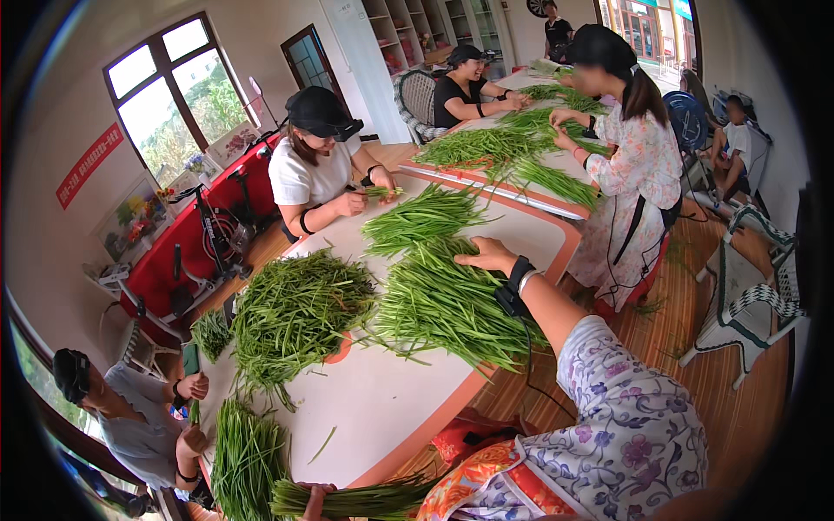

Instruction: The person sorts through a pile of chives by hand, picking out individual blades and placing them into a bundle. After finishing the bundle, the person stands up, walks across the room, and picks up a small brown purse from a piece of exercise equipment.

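My left hand [318, 502], at the lower edge, is closed around a bundle of long green stems [373, 498] that look like garlic chives. The bundle lies sideways, its right end reaching my floral clothing. My right hand [488, 257] is stretched out over a big pile of the same stems [452, 304]. Its thumb and fingers are apart at the pile's upper right side, and nothing shows between them. Another stack of stems [248, 460] lies left of the held bundle. A looser, darker heap [300, 317] sits left of the big pile.
The white table [382, 408] has an orange border. Across it, a person in white [313, 174] handles stems; another person [139, 425] works at lower left. Two people stand or sit around a farther table [565, 161] with more stems. A wicker chair [747, 295] stands at right.
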`<state>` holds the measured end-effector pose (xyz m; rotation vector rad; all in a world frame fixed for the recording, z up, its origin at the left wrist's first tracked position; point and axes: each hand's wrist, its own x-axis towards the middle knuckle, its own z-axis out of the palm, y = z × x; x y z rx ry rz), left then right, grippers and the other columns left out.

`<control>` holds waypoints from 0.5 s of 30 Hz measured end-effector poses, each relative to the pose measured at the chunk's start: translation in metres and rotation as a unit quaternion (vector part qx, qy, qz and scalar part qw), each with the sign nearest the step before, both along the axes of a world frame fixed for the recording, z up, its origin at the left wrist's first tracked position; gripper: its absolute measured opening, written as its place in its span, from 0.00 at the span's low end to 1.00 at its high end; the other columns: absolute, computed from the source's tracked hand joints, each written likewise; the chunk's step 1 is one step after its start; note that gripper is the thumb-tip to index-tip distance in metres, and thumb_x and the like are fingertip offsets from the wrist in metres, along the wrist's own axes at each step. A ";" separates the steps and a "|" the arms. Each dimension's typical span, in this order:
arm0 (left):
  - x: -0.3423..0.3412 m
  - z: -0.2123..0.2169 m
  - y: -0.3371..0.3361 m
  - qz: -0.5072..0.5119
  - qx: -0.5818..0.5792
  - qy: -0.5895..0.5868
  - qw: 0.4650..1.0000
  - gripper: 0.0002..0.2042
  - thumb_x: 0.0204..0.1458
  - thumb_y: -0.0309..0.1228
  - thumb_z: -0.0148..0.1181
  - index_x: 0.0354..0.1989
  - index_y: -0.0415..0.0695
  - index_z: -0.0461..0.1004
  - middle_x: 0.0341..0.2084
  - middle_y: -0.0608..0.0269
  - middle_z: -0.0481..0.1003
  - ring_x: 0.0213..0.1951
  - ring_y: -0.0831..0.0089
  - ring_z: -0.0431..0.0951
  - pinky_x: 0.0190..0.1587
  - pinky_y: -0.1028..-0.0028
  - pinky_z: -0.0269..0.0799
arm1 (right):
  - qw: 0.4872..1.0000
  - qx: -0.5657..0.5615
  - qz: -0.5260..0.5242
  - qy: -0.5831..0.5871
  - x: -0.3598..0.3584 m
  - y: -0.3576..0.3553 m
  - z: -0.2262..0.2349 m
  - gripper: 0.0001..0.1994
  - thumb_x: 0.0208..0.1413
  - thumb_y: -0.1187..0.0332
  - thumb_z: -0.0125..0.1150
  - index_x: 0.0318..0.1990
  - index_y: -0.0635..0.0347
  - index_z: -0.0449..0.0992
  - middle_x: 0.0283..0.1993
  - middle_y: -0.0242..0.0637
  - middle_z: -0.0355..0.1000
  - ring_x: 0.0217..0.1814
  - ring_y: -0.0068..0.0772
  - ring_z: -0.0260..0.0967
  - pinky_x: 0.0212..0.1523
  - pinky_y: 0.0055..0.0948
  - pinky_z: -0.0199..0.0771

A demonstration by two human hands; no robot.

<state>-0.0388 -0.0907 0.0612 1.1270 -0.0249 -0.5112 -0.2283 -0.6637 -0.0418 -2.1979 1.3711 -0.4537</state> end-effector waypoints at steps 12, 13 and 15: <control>0.004 -0.017 -0.001 -0.033 -0.008 -0.030 0.999 0.09 0.52 0.24 0.58 0.42 0.42 0.70 0.31 0.60 0.72 0.36 0.70 0.72 0.46 0.68 0.70 | 0.973 -0.156 0.123 -0.121 0.044 0.035 -0.030 0.36 0.48 0.39 0.69 0.46 0.69 0.72 0.37 0.52 0.73 0.40 0.50 0.71 0.43 0.43 0.70; 0.007 -0.018 -0.012 -0.035 -0.054 -0.051 0.997 0.09 0.50 0.18 0.55 0.40 0.39 0.69 0.28 0.60 0.70 0.32 0.71 0.72 0.43 0.68 0.71 | 0.978 -0.144 0.113 -0.103 0.044 0.035 -0.030 0.36 0.48 0.40 0.69 0.48 0.68 0.72 0.40 0.53 0.74 0.43 0.51 0.72 0.45 0.43 0.71; 0.011 -0.026 -0.011 -0.043 -0.052 -0.086 0.994 0.09 0.49 0.18 0.55 0.39 0.40 0.69 0.28 0.60 0.70 0.32 0.70 0.72 0.43 0.68 0.70 | 0.980 -0.107 0.122 -0.117 0.048 0.056 -0.011 0.36 0.49 0.42 0.68 0.54 0.66 0.72 0.47 0.54 0.74 0.50 0.52 0.73 0.50 0.42 0.71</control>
